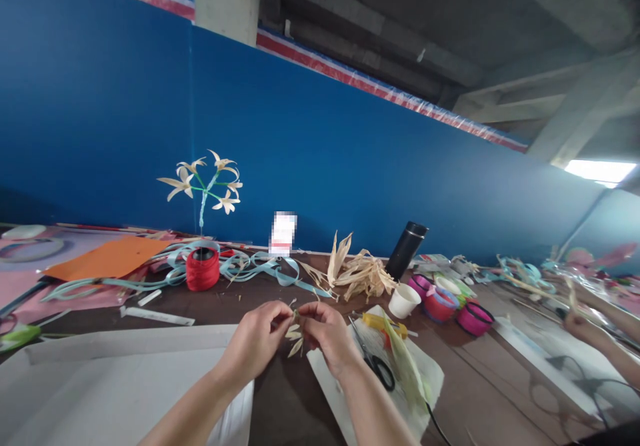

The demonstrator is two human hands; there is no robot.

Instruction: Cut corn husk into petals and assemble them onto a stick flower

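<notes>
1. Head view: a small husk flower (294, 339) is pinched between left hand (257, 341) and right hand (326, 334), just above the brown table (285, 403).
2. Both sides are gripped, likely so it is kept steady.

Small pale-straw dried-husk flower piece (294, 339): a few narrow pointed petals, cream-beige, dry, slightly curled. Petals fan out and hang downward; a thin tip pokes up above the fingers. Pinched between fingertips of left hand (256, 345) and right hand (327, 336), in the air above dark brown tabletop (280, 399). Finer detail too small to tell.
</notes>
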